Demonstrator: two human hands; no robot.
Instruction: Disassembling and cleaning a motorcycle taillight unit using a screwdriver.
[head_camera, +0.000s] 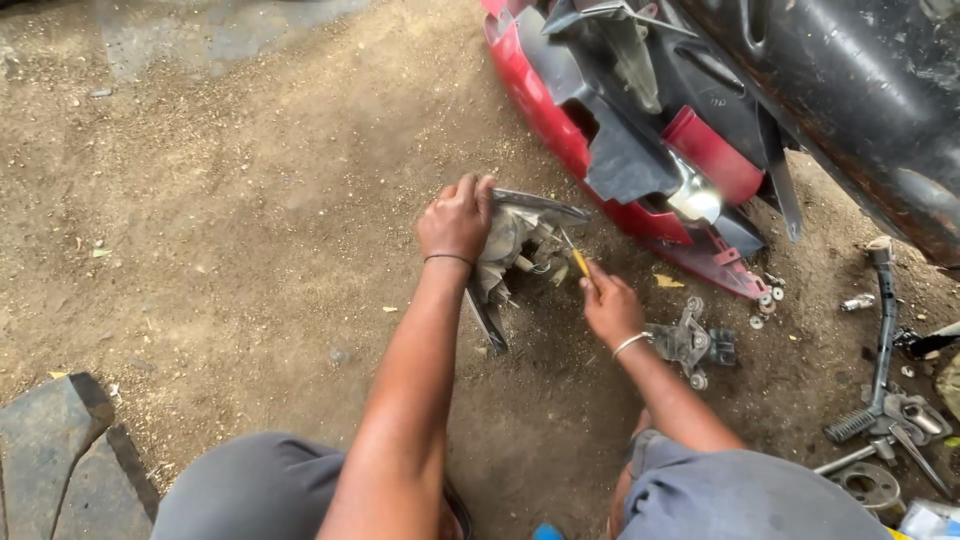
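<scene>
A grey headlamp housing (520, 238) stands on edge on the dirt ground. My left hand (456, 216) grips its top edge and holds it upright. My right hand (610, 305) holds a screwdriver with a yellow handle (578, 261), its tip pointed into the back of the housing, where wires and small fittings show. Both wrists wear thin bangles.
A red and black vehicle body panel (640, 130) lies just beyond the housing. A grey metal bracket (692, 345) sits right of my right hand. Small washers (768, 300), a long black lever tool (884, 330) and other metal parts lie at right. A flat stone (50, 440) is at bottom left.
</scene>
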